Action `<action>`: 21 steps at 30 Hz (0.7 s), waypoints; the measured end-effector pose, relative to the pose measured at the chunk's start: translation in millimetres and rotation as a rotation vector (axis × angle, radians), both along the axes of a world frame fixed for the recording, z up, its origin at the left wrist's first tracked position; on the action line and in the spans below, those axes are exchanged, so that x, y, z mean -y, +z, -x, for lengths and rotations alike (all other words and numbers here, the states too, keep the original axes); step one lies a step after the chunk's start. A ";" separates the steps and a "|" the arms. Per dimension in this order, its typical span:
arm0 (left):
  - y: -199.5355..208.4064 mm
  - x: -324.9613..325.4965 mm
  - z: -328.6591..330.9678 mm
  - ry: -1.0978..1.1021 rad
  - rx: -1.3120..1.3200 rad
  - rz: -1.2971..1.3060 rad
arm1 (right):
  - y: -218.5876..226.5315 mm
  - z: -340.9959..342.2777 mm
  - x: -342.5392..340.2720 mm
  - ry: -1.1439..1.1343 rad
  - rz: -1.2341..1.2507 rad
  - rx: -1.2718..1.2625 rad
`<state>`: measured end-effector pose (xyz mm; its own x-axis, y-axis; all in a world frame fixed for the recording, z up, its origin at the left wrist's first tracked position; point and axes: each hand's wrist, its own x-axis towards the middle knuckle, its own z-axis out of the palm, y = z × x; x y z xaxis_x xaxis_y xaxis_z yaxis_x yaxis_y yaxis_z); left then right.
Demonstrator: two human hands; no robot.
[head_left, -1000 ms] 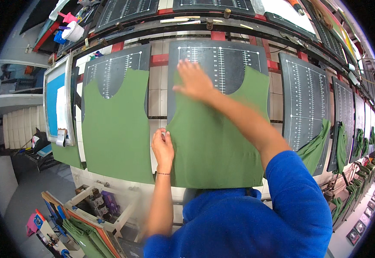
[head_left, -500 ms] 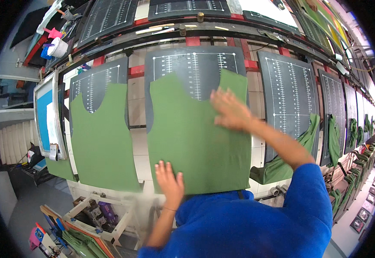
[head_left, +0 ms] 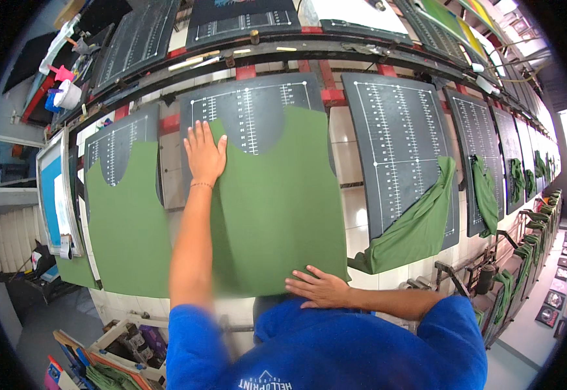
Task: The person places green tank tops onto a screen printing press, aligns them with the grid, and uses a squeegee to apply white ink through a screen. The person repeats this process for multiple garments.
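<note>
A green cut fabric panel (head_left: 277, 208), with a scooped neckline, lies over a dark board (head_left: 248, 91) marked with white scale lines. My left hand (head_left: 204, 153) rests flat near the panel's upper left shoulder, fingers stretched toward the far side. My right hand (head_left: 319, 288) lies spread on the panel's near edge, right of its middle. Both hands are open and hold nothing. To the left, a second green panel (head_left: 131, 227) lies smooth on its own board (head_left: 134, 127). On the right, a crumpled green fabric piece (head_left: 417, 224) hangs across the lower part of another marked board (head_left: 394, 140).
A dark rail (head_left: 231, 58) with pens and small sticks runs behind the boards. At the left stands a framed screen (head_left: 52, 188) with a clip. More boards with bunched green fabric (head_left: 485, 195) line up to the right. A white rack (head_left: 118, 335) stands below left.
My left hand has moved from the near edge up to the upper left shoulder. My right hand has come down from the neckline to the near edge. The view has shifted rightward.
</note>
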<state>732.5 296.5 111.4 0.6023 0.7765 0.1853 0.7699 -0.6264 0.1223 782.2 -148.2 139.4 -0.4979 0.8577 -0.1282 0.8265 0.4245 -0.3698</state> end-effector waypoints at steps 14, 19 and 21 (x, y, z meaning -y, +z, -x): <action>27.1 401.4 51.7 -1.208 0.191 0.643 | 24.7 -28.1 81.5 -1.662 -0.069 -1.029; 38.3 407.7 -14.0 -0.897 0.407 0.804 | -1.2 -87.8 168.2 -2.085 -0.329 -0.857; 51.6 414.3 -46.1 -0.672 0.471 0.692 | -35.7 -126.2 213.2 -2.208 -0.522 -0.536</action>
<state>778.6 -117.9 163.0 0.9278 0.3382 0.1575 0.0761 -0.5848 0.8076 908.4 -361.4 103.8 0.9887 -0.1482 -0.0209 -0.1005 -0.5539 -0.8265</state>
